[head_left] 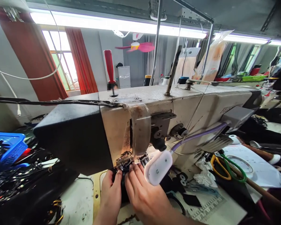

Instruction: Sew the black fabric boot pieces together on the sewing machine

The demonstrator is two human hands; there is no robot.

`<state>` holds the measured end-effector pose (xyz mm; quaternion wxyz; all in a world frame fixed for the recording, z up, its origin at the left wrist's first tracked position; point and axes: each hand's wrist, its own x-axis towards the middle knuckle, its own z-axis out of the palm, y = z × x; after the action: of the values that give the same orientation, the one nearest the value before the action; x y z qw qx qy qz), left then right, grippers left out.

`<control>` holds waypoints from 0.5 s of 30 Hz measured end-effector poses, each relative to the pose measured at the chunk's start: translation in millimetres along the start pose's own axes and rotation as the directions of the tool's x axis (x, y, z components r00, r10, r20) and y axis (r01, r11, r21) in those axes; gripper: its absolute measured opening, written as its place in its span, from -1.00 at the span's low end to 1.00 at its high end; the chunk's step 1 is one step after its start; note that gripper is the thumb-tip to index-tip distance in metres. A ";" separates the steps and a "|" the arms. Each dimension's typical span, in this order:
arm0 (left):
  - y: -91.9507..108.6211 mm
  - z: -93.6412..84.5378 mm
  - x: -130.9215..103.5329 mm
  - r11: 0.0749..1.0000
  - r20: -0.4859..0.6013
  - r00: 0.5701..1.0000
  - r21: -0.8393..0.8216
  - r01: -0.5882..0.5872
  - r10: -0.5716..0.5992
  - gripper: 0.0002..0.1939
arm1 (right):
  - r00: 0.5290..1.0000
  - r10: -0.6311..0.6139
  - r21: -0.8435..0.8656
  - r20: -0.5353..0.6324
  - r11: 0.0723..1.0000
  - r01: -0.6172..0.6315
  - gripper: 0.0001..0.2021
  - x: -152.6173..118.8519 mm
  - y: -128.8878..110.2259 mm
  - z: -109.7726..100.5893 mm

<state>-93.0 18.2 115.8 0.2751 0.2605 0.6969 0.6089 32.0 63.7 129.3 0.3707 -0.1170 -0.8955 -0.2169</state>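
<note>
A white sewing machine (194, 103) with a dark end cover (72, 137) stands in front of me. Under its needle area (125, 159) lies a black piece of material (124, 189), mostly hidden by my hands. My left hand (111, 190) pinches the left side of it between thumb and fingers. From the right, my right hand (141, 190) grips the same piece, its fingers close together and reaching forward; the thumb is hidden. A white oval lamp (158, 167) on a purple flexible neck (199, 135) hangs just above my right hand.
At the left, a blue basket (8, 150) stands among heaped black pieces. Right of the machine lie yellow-handled scissors (220, 167), a green handle (241, 168), crumpled white plastic (206, 176) and a clear ruler (206, 204). A red-handled tool (109, 67) stands upright on the machine.
</note>
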 end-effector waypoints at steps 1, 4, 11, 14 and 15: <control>-1.1 0.2 -0.1 1.000 -0.004 1.000 0.002 -0.004 0.004 -0.61 | 0.998 -0.051 -0.044 0.025 0.998 0.052 -0.65 4.6 2.0 2.2; -4.7 0.9 0.7 1.000 -0.007 1.000 0.003 -0.020 0.020 -0.59 | 0.995 -0.091 -0.073 0.043 0.993 0.094 -0.64 7.2 11.9 2.3; -4.5 4.4 -1.6 1.000 -0.095 0.995 0.024 -0.004 0.006 -0.60 | 0.978 -0.170 -0.054 0.123 0.983 0.178 -0.68 -5.3 30.2 4.5; -2.2 7.7 -5.4 1.000 -0.110 0.994 -0.023 0.019 -0.021 -0.62 | 0.971 -0.210 0.041 0.112 0.978 0.207 -0.75 -9.0 49.0 20.5; -1.6 8.8 -6.9 0.998 -0.117 0.993 -0.050 0.025 -0.031 -0.63 | 0.965 -0.224 0.110 0.139 0.972 0.209 -0.78 -8.4 57.9 25.6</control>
<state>-81.9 19.4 113.8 0.2483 0.2074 0.7005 0.6361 43.6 126.3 124.6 0.2813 -0.0167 -0.9375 -0.2041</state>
